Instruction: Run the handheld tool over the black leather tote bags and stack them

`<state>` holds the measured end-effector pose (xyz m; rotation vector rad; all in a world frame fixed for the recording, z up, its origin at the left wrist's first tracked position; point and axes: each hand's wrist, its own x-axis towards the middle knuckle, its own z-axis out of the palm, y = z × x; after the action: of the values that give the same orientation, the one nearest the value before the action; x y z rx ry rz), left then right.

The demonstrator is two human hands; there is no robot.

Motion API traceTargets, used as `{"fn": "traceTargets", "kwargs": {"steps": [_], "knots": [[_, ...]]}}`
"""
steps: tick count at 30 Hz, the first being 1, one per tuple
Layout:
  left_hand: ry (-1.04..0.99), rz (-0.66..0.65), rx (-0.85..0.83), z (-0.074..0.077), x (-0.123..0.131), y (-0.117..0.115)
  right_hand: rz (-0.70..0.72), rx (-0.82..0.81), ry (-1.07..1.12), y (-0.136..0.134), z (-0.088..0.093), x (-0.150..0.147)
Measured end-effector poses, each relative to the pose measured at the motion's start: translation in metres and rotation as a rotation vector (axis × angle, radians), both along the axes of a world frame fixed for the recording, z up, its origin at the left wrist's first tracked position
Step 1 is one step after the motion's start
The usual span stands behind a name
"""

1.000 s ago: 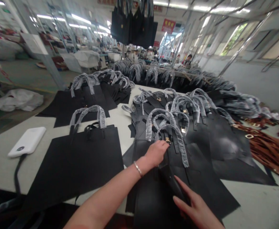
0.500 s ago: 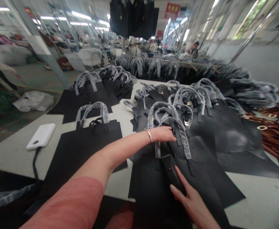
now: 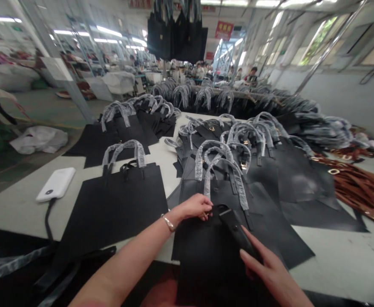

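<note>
A black tote bag [image 3: 206, 251] lies flat in front of me, and its handles [image 3: 208, 187] are wrapped in clear plastic. At its top edge my left hand [image 3: 199, 207] is closed, fingertips pinched at one end of a short black strap [image 3: 220, 207]. My right hand [image 3: 263, 260] grips a long black object [image 3: 236, 228] with a squared end and a small round dot, which looks like a handheld tool. Its tip points at the strap, close to my left fingers. The palm side of the right hand is hidden.
Another black tote [image 3: 119, 209] lies to the left, beside a white power bank [image 3: 56, 184] with a black cable. More totes with wrapped handles [image 3: 251, 128] are piled behind. Brown straps [image 3: 362, 183] lie at the right. People work at the far back.
My left hand has drawn back from over the handles to the near tote's top edge, and its fingers have closed. My right hand has shifted slightly right, still gripping the black tool.
</note>
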<state>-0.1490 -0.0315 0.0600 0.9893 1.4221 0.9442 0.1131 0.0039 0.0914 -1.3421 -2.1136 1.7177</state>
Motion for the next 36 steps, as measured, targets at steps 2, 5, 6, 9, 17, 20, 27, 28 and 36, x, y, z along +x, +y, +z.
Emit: {"fn": "traceTargets", "kwargs": {"steps": [2, 5, 6, 9, 17, 20, 27, 28, 36], "knots": [[-0.253, 0.132, -0.011, -0.016, 0.016, -0.015, -0.010, -0.096, 0.032, -0.001, 0.009, 0.007], [-0.470, 0.254, 0.000, -0.030, 0.041, -0.029, -0.030, -0.221, 0.061, -0.003, 0.016, 0.010], [-0.516, 0.274, 0.009, -0.032, 0.047, -0.031, -0.030, -0.251, 0.066, -0.004, 0.018, 0.009], [-0.596, 0.336, 0.044, -0.035, 0.061, -0.035, 0.008, -0.322, 0.087, -0.005, 0.019, 0.000], [-0.678, 0.474, 0.019, -0.041, 0.069, -0.037, -0.078, -0.277, 0.096, -0.002, 0.027, -0.006], [-0.666, 0.486, 0.041, -0.042, 0.069, -0.038, -0.042, -0.363, 0.046, -0.005, 0.027, -0.001], [-0.663, 0.443, 0.069, -0.044, 0.072, -0.037, -0.025, -0.265, 0.065, -0.003, 0.024, -0.007], [-0.665, 0.455, 0.067, -0.045, 0.073, -0.038, -0.003, -0.281, 0.050, -0.003, 0.025, -0.006], [-0.679, 0.502, 0.129, -0.034, 0.087, -0.041, -0.081, -0.011, 0.083, 0.005, 0.026, -0.006]]}}
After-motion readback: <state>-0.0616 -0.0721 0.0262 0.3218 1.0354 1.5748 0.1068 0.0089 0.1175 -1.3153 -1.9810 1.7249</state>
